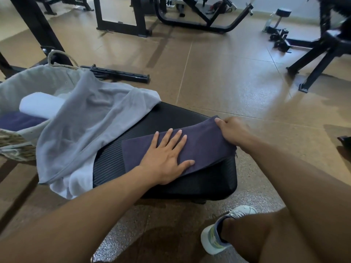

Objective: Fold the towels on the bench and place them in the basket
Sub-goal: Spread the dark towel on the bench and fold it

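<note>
Basket [11,95] at far left holds a white roll and a dark towel. Grey towel [91,118] drapes from its rim onto the bench [205,179]. My left hand [167,160] presses flat, fingers spread, on the folded purple towel [205,143]; my right hand [232,130] pinches its far corner.

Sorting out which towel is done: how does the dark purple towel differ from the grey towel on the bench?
The purple towel is folded into a flat strip; the grey towel lies loose and rumpled. The left hand presses flat on the purple towel and the right hand grips its end; nothing touches the grey towel. The grey towel drapes over the basket rim; the purple towel does not. Both lie on the bench.
</note>
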Tool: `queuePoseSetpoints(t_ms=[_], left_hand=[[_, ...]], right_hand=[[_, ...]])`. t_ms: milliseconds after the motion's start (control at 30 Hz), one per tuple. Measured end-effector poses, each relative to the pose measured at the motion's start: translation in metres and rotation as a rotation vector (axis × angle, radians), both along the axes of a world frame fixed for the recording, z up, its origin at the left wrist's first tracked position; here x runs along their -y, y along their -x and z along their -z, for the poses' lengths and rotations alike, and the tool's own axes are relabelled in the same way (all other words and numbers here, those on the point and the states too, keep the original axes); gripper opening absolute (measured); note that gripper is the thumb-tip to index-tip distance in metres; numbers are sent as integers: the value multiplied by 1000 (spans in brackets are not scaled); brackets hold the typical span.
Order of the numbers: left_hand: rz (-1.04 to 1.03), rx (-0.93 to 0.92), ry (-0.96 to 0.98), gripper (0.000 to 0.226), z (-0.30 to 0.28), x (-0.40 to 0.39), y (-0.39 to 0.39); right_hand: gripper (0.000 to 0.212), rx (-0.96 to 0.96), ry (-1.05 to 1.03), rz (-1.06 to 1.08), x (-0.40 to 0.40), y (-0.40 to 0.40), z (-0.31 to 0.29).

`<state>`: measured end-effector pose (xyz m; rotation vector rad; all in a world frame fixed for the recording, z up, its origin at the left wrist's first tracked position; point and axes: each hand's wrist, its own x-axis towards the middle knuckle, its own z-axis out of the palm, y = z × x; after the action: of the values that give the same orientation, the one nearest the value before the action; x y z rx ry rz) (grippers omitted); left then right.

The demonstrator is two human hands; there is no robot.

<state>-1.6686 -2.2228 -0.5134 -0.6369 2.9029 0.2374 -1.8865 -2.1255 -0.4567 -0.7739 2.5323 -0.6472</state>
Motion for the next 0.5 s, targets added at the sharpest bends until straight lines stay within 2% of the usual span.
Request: queuePoseSetpoints(t_ms=[100,167,233,300,367,433,500], left_hand=[[-8,7,-12,89,-1,0,0],[-27,-35,-68,88,-3,1,-2],[-96,-193,-217,77,-8,0,-5],[-236,-423,-404,61,-20,1,-10],[-423,-585,-467,45,-33,11,-19],[-636,-650,-542,30,-45,30,-30],[-835,-655,-760,19,-52,48,-43]], right_hand=[[49,-1,118,-56,6,-16,-17],[36,54,212,-96,9,-31,-28],[19,97,258,-144,13,-47,-33],[11,70,263,-194,18,-60,-36],[9,50,277,-235,24,-73,-38],[10,43,271,-277,30,-88,-41],[14,12,241,-341,36,-107,-43]])
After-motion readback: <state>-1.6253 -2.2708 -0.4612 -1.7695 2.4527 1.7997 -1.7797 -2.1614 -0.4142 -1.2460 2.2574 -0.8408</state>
